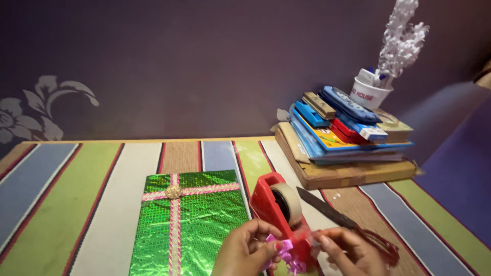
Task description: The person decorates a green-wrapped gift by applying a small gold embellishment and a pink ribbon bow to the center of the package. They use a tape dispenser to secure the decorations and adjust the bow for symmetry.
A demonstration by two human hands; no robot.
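the left hand (244, 250) pinches a small pink ribbon bow (285, 254) at the near edge of the striped counter (102, 204), its grip pressed onto the bow just in front of the red tape dispenser (279, 214). the right hand (350, 250) sits just right of the bow, fingertips pressed together on what looks like a strip of clear tape. the green wrapped gift (189, 225) lies to the left, long axis running away from the person, nearer the left hand.
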